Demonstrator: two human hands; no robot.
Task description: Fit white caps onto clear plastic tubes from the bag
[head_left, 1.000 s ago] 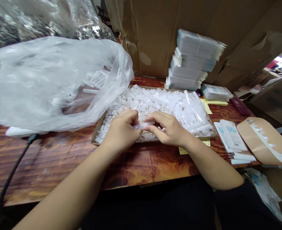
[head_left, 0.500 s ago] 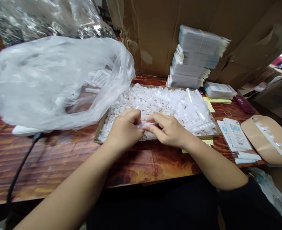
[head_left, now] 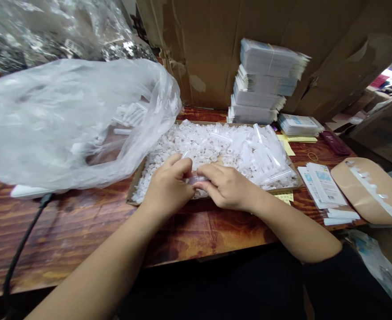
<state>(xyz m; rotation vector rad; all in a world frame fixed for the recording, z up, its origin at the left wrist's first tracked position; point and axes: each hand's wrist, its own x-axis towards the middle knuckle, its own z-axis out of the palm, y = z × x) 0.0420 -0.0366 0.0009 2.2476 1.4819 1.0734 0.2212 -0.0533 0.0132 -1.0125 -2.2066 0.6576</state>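
My left hand (head_left: 172,183) and my right hand (head_left: 225,184) meet over the front of a shallow cardboard tray (head_left: 136,183). Between them they grip a clear plastic tube (head_left: 197,179), its ends hidden by my fingers. Small translucent plastic caps (head_left: 196,138) fill most of the tray. Several longer clear tubes (head_left: 271,153) lie on the caps at the tray's right side.
A large plastic bag (head_left: 49,120) with white tubes inside covers the left of the table. Rubber-banded packet stacks (head_left: 269,62) stand behind the tray. Printed cards (head_left: 325,184), a dark red case (head_left: 334,143) and a tan curved sheet (head_left: 365,191) lie right. A black cable (head_left: 24,244) hangs front left.
The right hand's fingers have shifted over the tube and come closer to my left hand. The whole view has moved slightly.
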